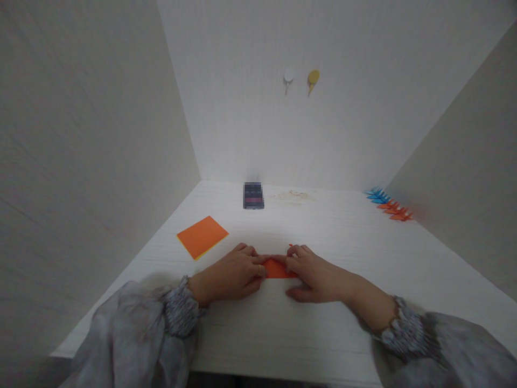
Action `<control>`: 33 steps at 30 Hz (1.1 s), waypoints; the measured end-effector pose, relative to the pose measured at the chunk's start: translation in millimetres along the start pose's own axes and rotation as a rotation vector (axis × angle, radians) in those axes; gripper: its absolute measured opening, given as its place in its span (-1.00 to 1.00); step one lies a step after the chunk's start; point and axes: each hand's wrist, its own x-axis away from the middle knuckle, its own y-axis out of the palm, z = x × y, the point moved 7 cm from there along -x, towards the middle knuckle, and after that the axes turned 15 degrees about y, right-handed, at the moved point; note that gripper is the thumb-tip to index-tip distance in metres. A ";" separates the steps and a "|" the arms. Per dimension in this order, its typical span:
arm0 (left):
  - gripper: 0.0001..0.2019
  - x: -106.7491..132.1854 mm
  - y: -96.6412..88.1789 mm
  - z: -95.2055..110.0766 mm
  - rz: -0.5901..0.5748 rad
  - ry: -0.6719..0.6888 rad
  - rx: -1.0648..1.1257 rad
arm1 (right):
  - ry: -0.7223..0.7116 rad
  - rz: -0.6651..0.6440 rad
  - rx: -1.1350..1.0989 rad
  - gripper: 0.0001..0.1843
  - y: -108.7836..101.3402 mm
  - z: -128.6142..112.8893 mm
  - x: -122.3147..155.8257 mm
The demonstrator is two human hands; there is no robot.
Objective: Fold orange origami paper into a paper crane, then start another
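Note:
A piece of orange paper (278, 269) lies on the white table between my two hands, its lower edge straight, looking folded. My left hand (242, 272) covers its left end, with index finger and thumb closed on it; a ring shows on one finger. On the right end, my right hand (313, 274) has its fingers bent down onto the paper, while its thumb lies lower on the table. Both index fingertips point inward along the upper edge. A small orange tip shows above the right fingers. The ends of the paper are hidden under my hands.
To the left lies a stack of orange paper sheets (202, 237) with a yellow edge. A dark, blurred-out rectangular object (253, 195) sits near the back wall. Folded blue paper pieces (378, 195) and orange ones (396, 210) line the right wall. White (288, 75) and yellow hooks (313, 77) hang behind.

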 end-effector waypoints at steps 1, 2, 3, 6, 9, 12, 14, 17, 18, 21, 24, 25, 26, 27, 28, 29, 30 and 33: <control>-0.86 0.3 0.4 -0.3 0.001 0.001 0.004 | 0.022 0.003 -0.003 -0.45 -0.1 0.9 -0.3; -0.86 0.5 0.6 -0.6 0.002 0.002 0.006 | 0.041 0.008 -0.004 -0.42 -0.3 1.7 -0.5; -0.85 0.6 1.0 -1.1 0.002 0.001 0.007 | 0.056 0.011 -0.005 -0.39 -0.2 2.4 -0.5; -0.84 0.7 1.7 -2.2 -0.001 -0.001 0.005 | 0.077 0.014 -0.020 -0.28 0.6 4.1 0.0; -0.84 0.9 2.8 -3.2 -0.016 -0.007 -0.005 | 0.083 0.016 -0.036 -0.22 1.9 7.4 1.1; -0.83 1.1 3.3 -3.9 -0.020 -0.014 -0.009 | 0.089 0.029 -0.048 -0.23 1.8 13.6 3.1; -0.83 1.1 3.4 -4.0 -0.017 -0.017 -0.007 | 0.089 0.037 -0.055 -0.25 1.1 19.0 5.2; -0.82 0.8 3.5 -4.1 -0.013 -0.020 -0.010 | 0.069 0.061 -0.070 -0.35 -1.5 27.3 9.6; -0.82 0.7 3.5 -4.2 -0.011 -0.021 -0.011 | 0.058 0.072 -0.079 -0.43 -2.8 29.8 11.2; -0.82 0.9 3.3 -4.5 -0.004 -0.024 -0.011 | 0.044 0.084 -0.092 -0.67 -5.7 36.3 14.8; -0.83 1.5 3.1 -4.8 -0.003 -0.027 -0.011 | 0.054 0.070 -0.078 -0.73 -7.0 39.5 16.2; -0.83 1.6 3.0 -4.8 -0.004 -0.028 -0.012 | 0.054 0.071 -0.074 -0.74 -7.7 39.7 16.4; -0.83 1.6 3.1 -4.9 -0.006 -0.029 -0.012 | 0.052 0.077 -0.071 -0.77 -8.7 39.7 16.5; -0.83 1.6 3.1 -5.0 -0.009 -0.031 -0.013 | 0.047 0.083 -0.068 -0.81 -9.5 39.6 16.5; -0.83 1.4 3.1 -5.2 -0.010 -0.032 -0.014 | 0.042 0.094 -0.066 -0.84 -10.4 39.9 16.6; -0.83 1.2 3.2 -5.3 -0.010 -0.032 -0.014 | 0.039 0.108 -0.063 -0.86 -11.4 40.7 16.7; -0.83 0.9 3.4 -5.5 -0.010 -0.030 -0.013 | 0.037 0.121 -0.058 -0.87 -12.3 41.9 16.9; -0.82 0.0 4.4 -5.9 -0.002 -0.020 -0.010 | 0.033 0.175 -0.046 -0.88 -16.3 45.8 17.2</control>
